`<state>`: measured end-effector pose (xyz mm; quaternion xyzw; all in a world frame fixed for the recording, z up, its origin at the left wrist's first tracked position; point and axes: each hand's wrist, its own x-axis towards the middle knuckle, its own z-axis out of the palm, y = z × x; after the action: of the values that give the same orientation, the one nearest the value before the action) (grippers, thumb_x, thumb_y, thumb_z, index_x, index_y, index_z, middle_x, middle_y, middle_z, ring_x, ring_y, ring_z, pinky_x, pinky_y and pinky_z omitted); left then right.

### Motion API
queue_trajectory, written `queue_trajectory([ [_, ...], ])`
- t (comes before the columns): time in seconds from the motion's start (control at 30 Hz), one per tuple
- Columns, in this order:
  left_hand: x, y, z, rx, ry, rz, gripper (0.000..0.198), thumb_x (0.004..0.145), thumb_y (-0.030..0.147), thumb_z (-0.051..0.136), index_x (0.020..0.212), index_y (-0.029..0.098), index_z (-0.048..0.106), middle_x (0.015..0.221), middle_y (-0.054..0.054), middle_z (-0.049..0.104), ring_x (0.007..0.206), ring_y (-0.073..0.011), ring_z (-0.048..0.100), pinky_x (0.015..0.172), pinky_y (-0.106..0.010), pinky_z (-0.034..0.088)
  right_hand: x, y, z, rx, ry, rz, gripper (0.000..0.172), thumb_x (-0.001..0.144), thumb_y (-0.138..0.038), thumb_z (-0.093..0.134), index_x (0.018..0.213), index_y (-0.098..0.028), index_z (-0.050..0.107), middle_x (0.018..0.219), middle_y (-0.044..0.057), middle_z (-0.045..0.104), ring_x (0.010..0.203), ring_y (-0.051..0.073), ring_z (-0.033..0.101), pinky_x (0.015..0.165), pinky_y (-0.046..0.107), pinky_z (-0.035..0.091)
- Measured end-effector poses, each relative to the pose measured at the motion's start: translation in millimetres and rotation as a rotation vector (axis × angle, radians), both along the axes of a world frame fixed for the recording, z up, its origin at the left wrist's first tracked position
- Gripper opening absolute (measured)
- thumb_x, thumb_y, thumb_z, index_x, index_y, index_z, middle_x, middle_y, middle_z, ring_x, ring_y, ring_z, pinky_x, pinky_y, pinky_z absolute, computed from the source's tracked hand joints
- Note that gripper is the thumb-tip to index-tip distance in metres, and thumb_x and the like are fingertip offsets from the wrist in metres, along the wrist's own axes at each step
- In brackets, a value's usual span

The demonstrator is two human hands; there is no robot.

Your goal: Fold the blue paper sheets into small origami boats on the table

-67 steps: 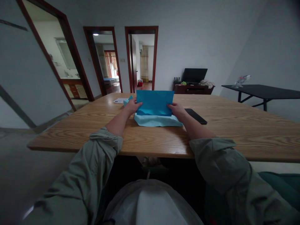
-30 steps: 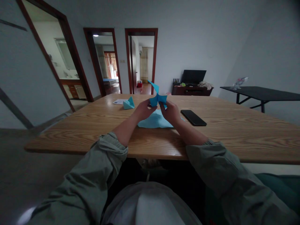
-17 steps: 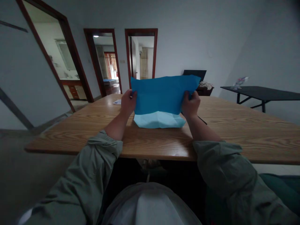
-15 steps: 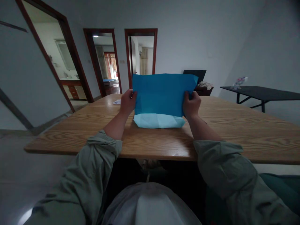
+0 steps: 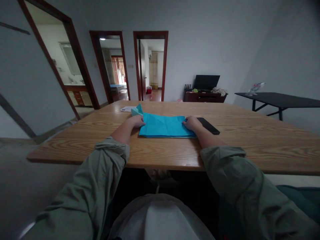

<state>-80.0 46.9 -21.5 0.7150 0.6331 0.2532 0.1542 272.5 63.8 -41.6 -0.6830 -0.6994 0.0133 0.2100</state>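
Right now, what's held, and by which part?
Nothing is lifted: the left hand and right hand rest on the side edges of the blue paper, which lies on the table.

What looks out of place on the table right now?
Nothing looks spilled or damaged. The blue paper lies flat under the left hand and right hand. Only the phone looks slightly off, angled rather than square to the paper.
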Motion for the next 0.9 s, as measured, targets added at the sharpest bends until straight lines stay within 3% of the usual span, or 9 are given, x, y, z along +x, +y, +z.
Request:
queue_trajectory([
  [0.13,6.7,0.8,-3.6,-0.009,0.115,0.02,0.019,0.056,0.023,0.073,0.047,0.021,0.056,0.043,-0.001,0.054,0.052,-0.0176,0.057,0.057,-0.025,0.044,-2.8,-1.7,0.6,-0.043,-0.068,-0.04,0.038,0.081,-0.044,0.057,0.104,-0.015,0.066,0.111,0.02,0.064,0.104,0.03,0.06,0.084,0.04,0.045],
  [0.23,9.0,-1.5,1.1,-0.104,0.294,0.039,0.013,0.067,0.031,0.067,0.068,0.018,0.064,0.062,-0.004,0.066,0.064,-0.0178,0.062,0.062,-0.024,0.045,-4.9,-4.0,4.7,-0.077,-0.1,-0.066,0.039,0.082,-0.043,0.055,0.108,-0.015,0.065,0.114,0.019,0.064,0.107,0.029,0.059,0.085,0.037,0.045],
  [0.33,10.9,-11.9,10.2,-0.099,0.429,0.099,0.031,0.073,0.038,0.063,0.096,0.017,0.065,0.095,-0.01,0.069,0.084,-0.0227,0.064,0.071,-0.029,0.048,-6.5,-5.8,7.0,-0.097,-0.122,-0.068,0.039,0.084,-0.042,0.053,0.111,-0.016,0.064,0.117,0.018,0.062,0.108,0.029,0.059,0.085,0.036,0.045],
  [0.43,24.6,-29.7,19.4,0.098,0.54,0.147,0.048,0.077,0.041,0.062,0.116,0.013,0.057,0.122,-0.02,0.057,0.104,-0.0341,0.057,0.082,-0.042,0.046,-7.3,-7.0,7.2,-0.101,-0.126,-0.072,0.039,0.085,-0.042,0.052,0.111,-0.017,0.064,0.117,0.018,0.063,0.108,0.029,0.058,0.085,0.036,0.045],
  [0.5,45.0,-42.4,21.0,0.23,0.583,0.039,0.047,0.084,0.042,0.053,0.12,0.011,0.056,0.129,-0.021,0.052,0.116,-0.0378,0.048,0.091,-0.05,0.041,-7.5,-7.7,6.6,-0.098,-0.125,-0.083,0.039,0.085,-0.042,0.051,0.111,-0.017,0.064,0.117,0.017,0.063,0.108,0.03,0.058,0.085,0.036,0.045],
  [0.57,71.5,-53.2,17.0,0.259,0.588,-0.097,0.048,0.087,0.052,0.045,0.124,0.022,0.053,0.139,-0.01,0.047,0.125,-0.0315,0.042,0.103,-0.047,0.033,-7.8,-8.7,6.1,-0.1,-0.121,-0.098,0.039,0.085,-0.042,0.051,0.111,-0.018,0.064,0.117,0.017,0.062,0.108,0.03,0.058,0.086,0.037,0.045],
  [0.67,107.3,-63.4,4.5,0.094,0.604,-0.346,0.061,0.087,0.064,0.034,0.136,0.03,0.045,0.153,-0.006,0.028,0.137,-0.0353,0.026,0.108,-0.056,0.022,-9.3,-10.1,6.0,-0.104,-0.12,-0.114,0.04,0.084,-0.043,0.051,0.113,-0.018,0.063,0.118,0.017,0.062,0.108,0.03,0.058,0.086,0.039,0.045],
  [0.77,121.3,-65.4,-4.9,-0.047,0.579,-0.371,0.066,0.088,0.066,0.022,0.144,0.032,0.033,0.155,-0.007,0.02,0.139,-0.0378,0.021,0.107,-0.061,0.018,-11.8,-11.4,7.0,-0.114,-0.121,-0.119,0.041,0.085,-0.042,0.05,0.115,-0.019,0.063,0.119,0.017,0.061,0.109,0.031,0.058,0.085,0.039,0.045],
  [0.9,113.1,-60.2,-6.9,-0.105,0.545,-0.388,0.071,0.086,0.07,0.019,0.147,0.035,0.024,0.157,-0.003,0.015,0.141,-0.0354,0.018,0.109,-0.058,0.018,-13.4,-18.4,12.0,-0.143,-0.132,-0.189,0.041,0.085,-0.04,0.049,0.116,-0.018,0.063,0.119,0.02,0.06,0.106,0.033,0.058,0.082,0.042,0.046],
])
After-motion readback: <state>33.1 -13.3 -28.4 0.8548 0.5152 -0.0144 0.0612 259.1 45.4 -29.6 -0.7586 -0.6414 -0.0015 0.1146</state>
